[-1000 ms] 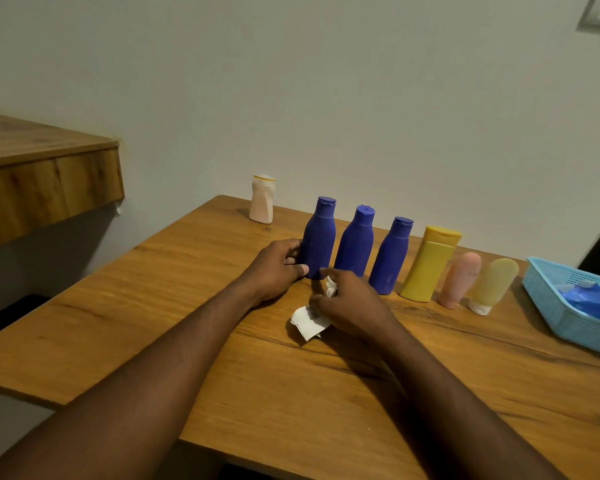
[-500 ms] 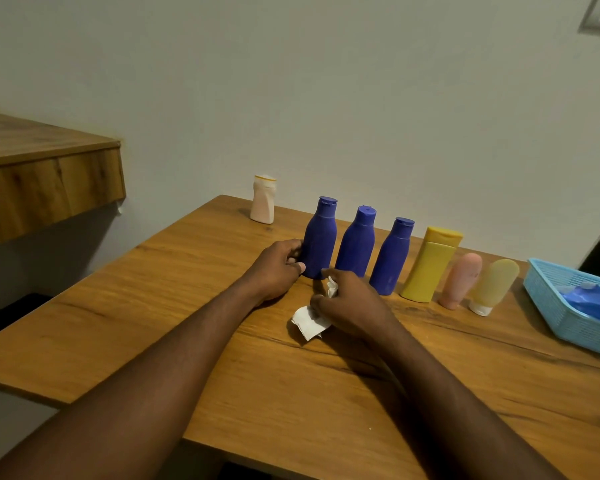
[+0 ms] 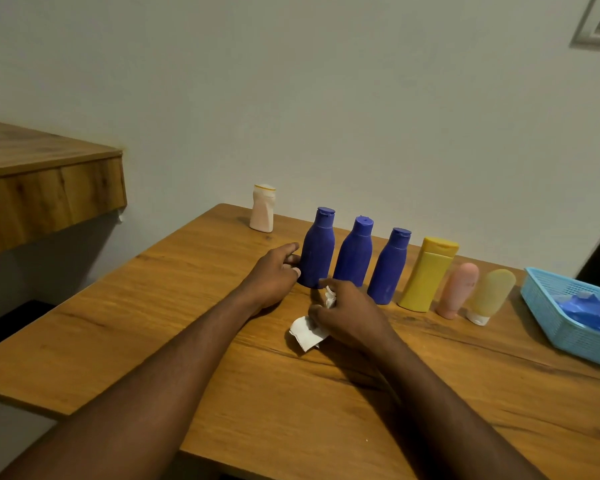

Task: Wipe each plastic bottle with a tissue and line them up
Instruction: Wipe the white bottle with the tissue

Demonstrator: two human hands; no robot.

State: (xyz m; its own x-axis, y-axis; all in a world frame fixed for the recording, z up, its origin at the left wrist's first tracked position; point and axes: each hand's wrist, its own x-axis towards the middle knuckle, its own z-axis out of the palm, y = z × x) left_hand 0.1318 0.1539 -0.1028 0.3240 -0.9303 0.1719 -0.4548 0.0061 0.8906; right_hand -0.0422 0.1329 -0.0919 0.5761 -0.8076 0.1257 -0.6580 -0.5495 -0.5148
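Over the last second little moves. The left hand (image 3: 272,275) stays at the lower left side of the leftmost blue bottle (image 3: 317,251), but its thumb has slid back from the bottle's front to its edge. From this angle it is not clear whether the fingers still clasp the bottle or only touch it. The bottle stands upright at the left end of the row, so this one looks placed, judging by how it sits.

In front of that bottle, the right hand (image 3: 347,310) clenches the crumpled tissue (image 3: 307,334), which rests on the table (image 3: 153,306).

A white bottle (image 3: 263,208) stands apart, behind and to the left of the blue bottle, likely the next to wipe. On that side the table edge is near. To the bottle's right the row runs towards a basket (image 3: 548,306), and open tabletop lies in front.
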